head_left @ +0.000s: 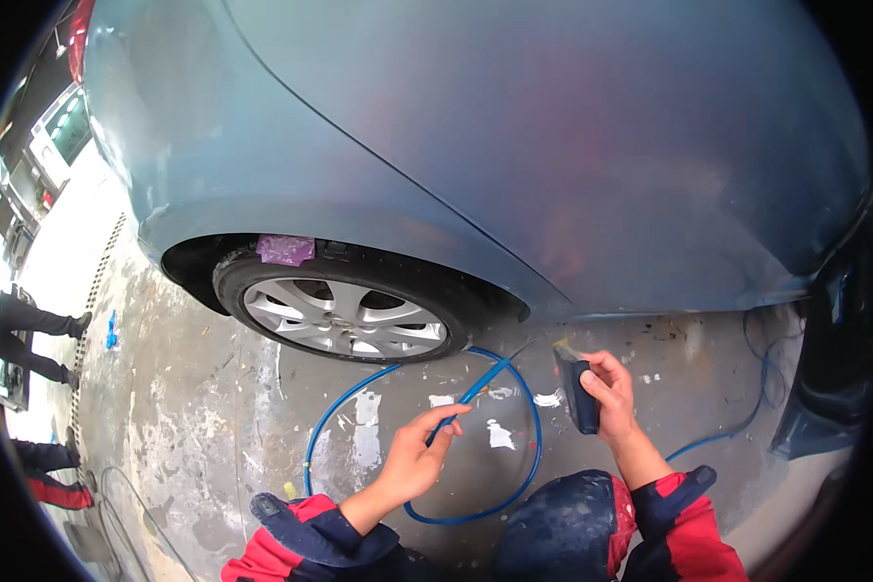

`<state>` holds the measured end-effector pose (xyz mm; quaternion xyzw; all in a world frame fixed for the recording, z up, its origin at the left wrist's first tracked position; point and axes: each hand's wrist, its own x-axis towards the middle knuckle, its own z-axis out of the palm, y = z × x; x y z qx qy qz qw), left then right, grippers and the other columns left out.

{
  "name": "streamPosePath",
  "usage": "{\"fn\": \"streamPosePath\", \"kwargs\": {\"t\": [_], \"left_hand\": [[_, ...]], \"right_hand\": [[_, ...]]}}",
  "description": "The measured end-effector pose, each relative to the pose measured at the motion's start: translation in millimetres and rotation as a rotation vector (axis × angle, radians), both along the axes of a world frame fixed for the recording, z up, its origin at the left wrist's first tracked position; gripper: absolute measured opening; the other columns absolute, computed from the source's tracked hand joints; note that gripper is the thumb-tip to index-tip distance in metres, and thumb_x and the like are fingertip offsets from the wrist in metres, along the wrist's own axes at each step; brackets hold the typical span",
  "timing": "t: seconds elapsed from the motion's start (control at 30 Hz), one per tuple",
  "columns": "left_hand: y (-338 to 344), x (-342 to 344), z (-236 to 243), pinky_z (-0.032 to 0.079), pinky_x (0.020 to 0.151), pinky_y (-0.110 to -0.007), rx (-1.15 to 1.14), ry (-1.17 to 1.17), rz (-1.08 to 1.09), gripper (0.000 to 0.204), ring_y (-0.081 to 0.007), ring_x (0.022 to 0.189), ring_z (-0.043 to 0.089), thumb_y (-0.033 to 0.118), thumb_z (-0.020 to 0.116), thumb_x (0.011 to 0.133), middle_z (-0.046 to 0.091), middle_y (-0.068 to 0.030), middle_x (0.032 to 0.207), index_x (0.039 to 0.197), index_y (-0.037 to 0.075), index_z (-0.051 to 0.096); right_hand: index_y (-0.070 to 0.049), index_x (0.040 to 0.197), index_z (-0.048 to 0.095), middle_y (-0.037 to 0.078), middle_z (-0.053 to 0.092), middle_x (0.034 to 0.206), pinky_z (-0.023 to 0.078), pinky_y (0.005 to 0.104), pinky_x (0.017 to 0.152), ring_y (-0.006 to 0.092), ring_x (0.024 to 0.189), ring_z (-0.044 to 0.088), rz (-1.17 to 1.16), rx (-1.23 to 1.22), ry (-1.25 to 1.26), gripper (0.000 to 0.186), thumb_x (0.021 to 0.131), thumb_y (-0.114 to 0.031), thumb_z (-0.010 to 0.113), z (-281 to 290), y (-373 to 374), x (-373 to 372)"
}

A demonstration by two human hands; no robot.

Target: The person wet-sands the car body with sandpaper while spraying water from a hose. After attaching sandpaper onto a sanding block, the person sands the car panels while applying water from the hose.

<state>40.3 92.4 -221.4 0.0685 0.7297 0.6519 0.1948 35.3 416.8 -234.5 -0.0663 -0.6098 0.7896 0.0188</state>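
Observation:
My left hand is closed around a slim blue tool with a thin pointed tip, aimed up and right toward the car. My right hand grips a dark, flat block from its right side. A pale, yellowish piece shows at the block's top end; I cannot tell what it is. Both hands are above the floor, below the sill of a blue-grey car, and neither touches the body. To the upper left of my left hand is the car's wheel, with a silver rim.
A blue hose loops on the paint-spotted floor beneath my hands and continues at right. A purple pad sits on top of the tyre. Other people's legs are at far left. A dark panel stands at right.

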Motion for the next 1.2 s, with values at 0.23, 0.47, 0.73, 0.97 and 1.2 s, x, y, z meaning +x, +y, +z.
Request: {"fn": "streamPosePath", "kwargs": {"t": [0.23, 0.47, 0.73, 0.97, 1.2], "left_hand": [[-8, 5, 5, 0.050, 0.075, -0.027, -0.040, -0.043, -0.039, 0.037, -0.0104, 0.082, 0.060, 0.002, 0.054, 0.107, 0.071, -0.0028, 0.103, 0.138, 0.013, 0.070], [-33, -2, 20, 0.050, 0.076, -0.028, 0.036, 0.077, -0.015, 0.036, -0.0108, 0.081, 0.061, 0.004, 0.055, 0.107, 0.073, -0.0030, 0.105, 0.138, 0.014, 0.070], [-49, -1, 12, 0.046, 0.068, -0.025, 0.076, -0.032, 0.038, 0.038, -0.0072, 0.076, 0.055, 0.001, 0.056, 0.106, 0.072, -0.0025, 0.102, 0.139, 0.014, 0.070], [-45, -5, 11, 0.050, 0.071, -0.029, -0.006, 0.253, 0.078, 0.035, -0.0126, 0.079, 0.062, 0.002, 0.057, 0.104, 0.075, -0.0062, 0.101, 0.133, 0.011, 0.073], [-47, -3, 12, 0.050, 0.074, -0.028, 0.002, 0.128, 0.105, 0.033, -0.0127, 0.082, 0.064, 0.000, 0.059, 0.103, 0.075, -0.0055, 0.100, 0.131, 0.008, 0.074]], "right_hand": [[-0.009, 0.129, 0.065, 0.023, 0.064, 0.148, 0.037, 0.0540, 0.120, 0.0391, 0.135, 0.063, -0.232, 1.376, 1.222, 0.051, 0.082, -0.014, 0.083, 148, -54, -88], [-0.009, 0.125, 0.070, 0.024, 0.069, 0.141, 0.035, 0.0550, 0.120, 0.0384, 0.132, 0.065, -0.576, 1.608, 1.558, 0.027, 0.104, -0.026, 0.066, 167, -77, -123], [-0.008, 0.121, 0.071, 0.023, 0.071, 0.137, 0.037, 0.0534, 0.118, 0.0379, 0.127, 0.067, -0.545, 1.713, 1.482, 0.026, 0.095, -0.013, 0.067, 169, -81, -130], [-0.012, 0.117, 0.075, 0.017, 0.073, 0.138, 0.035, 0.0517, 0.119, 0.0331, 0.128, 0.067, -0.549, 1.747, 1.536, 0.025, 0.096, -0.014, 0.063, 175, -85, -135], [-0.011, 0.118, 0.075, 0.018, 0.072, 0.138, 0.036, 0.0486, 0.117, 0.0331, 0.126, 0.067, -0.613, 1.640, 1.570, 0.026, 0.094, -0.018, 0.068, 177, -88, -134]]}}
